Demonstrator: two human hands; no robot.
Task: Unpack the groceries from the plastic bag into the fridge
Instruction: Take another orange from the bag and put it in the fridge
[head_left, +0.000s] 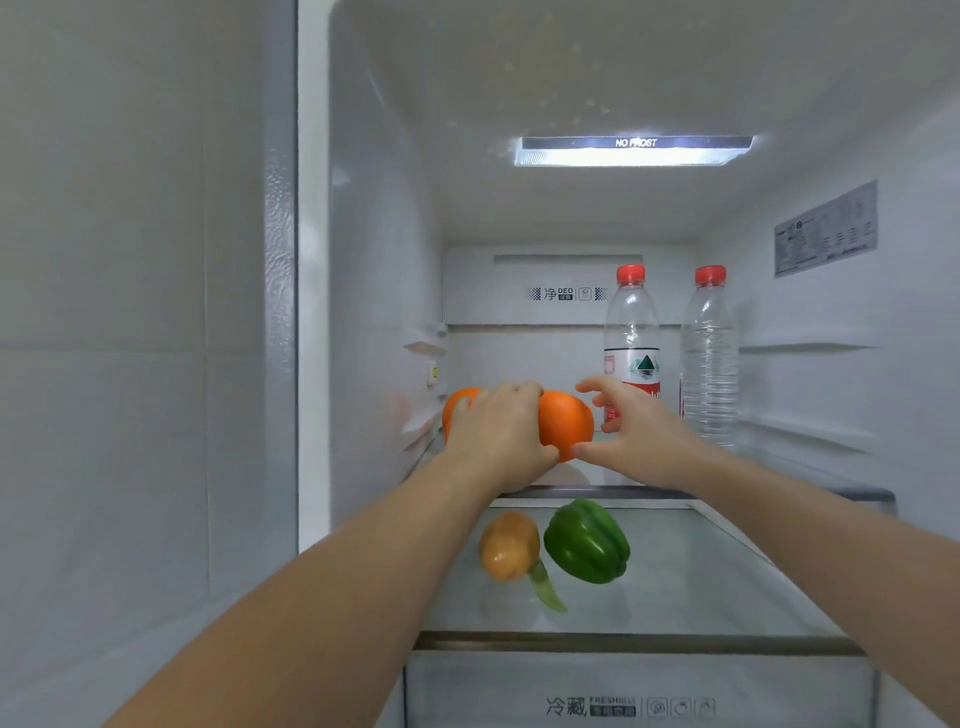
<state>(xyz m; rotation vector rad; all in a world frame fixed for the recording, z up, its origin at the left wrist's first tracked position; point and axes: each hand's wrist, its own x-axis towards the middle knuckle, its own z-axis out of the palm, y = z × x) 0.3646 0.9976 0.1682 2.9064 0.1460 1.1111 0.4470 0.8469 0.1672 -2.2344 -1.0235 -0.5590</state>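
I look into the open fridge. Two oranges lie on the upper glass shelf (779, 491). My left hand (498, 436) lies over them. Its fingers curl on the left orange (456, 402), and its thumb side presses against the right orange (566, 423). My right hand (639, 431) is beside the right orange with fingers spread. Its thumb tip touches the fruit's lower edge and its index finger is near the top. A yellow-orange pepper (509, 545) and a green pepper (587, 543) lie on the shelf below. The plastic bag is out of view.
Two clear water bottles with red caps, one labelled (631, 338) and one plain (709, 353), stand at the back right of the upper shelf. A drawer (639, 691) with printed labels sits under the lower shelf. The fridge's left wall (374, 312) is close to the left orange.
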